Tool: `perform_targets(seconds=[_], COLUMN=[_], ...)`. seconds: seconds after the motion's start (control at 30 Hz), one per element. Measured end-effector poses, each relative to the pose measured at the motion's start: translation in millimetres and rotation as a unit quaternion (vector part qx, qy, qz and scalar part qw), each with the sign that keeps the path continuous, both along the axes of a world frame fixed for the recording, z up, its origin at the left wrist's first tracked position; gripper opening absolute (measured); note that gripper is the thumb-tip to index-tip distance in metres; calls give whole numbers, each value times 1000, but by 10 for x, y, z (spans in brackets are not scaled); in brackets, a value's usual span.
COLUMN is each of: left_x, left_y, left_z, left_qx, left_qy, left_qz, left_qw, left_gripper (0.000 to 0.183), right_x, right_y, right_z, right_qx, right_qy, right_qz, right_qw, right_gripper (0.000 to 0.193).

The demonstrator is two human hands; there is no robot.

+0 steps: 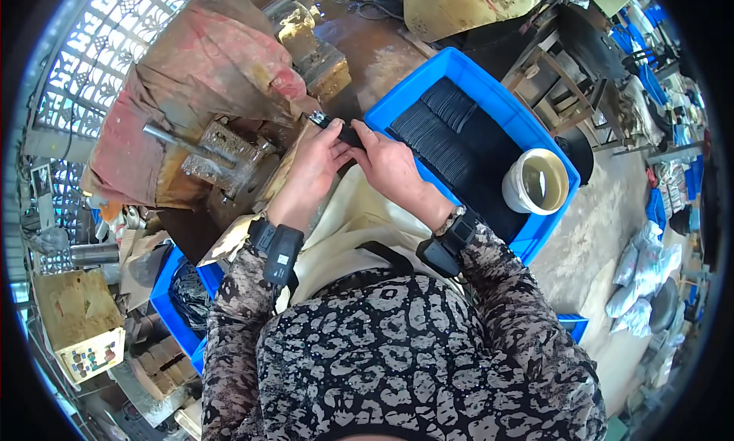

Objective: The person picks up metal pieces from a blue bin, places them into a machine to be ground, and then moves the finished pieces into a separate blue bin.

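Between my two hands is a dark, flat piece (350,136) with a shiny end pointing up and left. My left hand (312,159) grips its left part with thumb and fingers. The fingers of my right hand (388,164) close on its right part. I cannot tell whether it is one piece or several pressed together. Right of my hands stands a blue bin (478,68) holding rows of thin black pieces (440,127). Left of my hands is a wet, dirty metal machine part (222,152) with a rod (180,141).
A white bucket of cloudy liquid (523,188) stands in the bin's near right corner. Stained red cloth (214,66) drapes the machine at left. Another blue bin (170,307) with dark pieces is at lower left. A wooden frame (562,89) stands beyond the bin; plastic bags (642,276) lie far right.
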State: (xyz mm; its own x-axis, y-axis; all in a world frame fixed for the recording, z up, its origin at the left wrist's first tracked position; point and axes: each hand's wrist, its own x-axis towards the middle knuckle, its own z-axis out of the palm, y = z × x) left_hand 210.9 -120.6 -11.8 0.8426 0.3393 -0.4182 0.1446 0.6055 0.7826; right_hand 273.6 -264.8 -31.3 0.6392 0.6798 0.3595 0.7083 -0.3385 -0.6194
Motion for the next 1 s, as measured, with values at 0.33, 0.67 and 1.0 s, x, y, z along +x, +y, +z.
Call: perform_targets(seconds=[0.33, 0.67, 1.0], left_x=[-22, -150, -227], left_y=[-107, -6, 323], left_z=[111, 144, 17], left_qx=[-13, 70, -22], left_qy=[-7, -9, -84], left_qz=[-33, 25, 67], left_qw=[999, 997, 994], left_gripper=[20, 17, 16], right_x=[85, 500, 1182], right_y=[-178, -291, -408], right_z=[102, -232, -1225], right_qx=[-21, 48, 81], right_qy=[-5, 64, 362], right_qz=[50, -127, -152], right_qw=[998, 989, 916], right_gripper=[52, 41, 44])
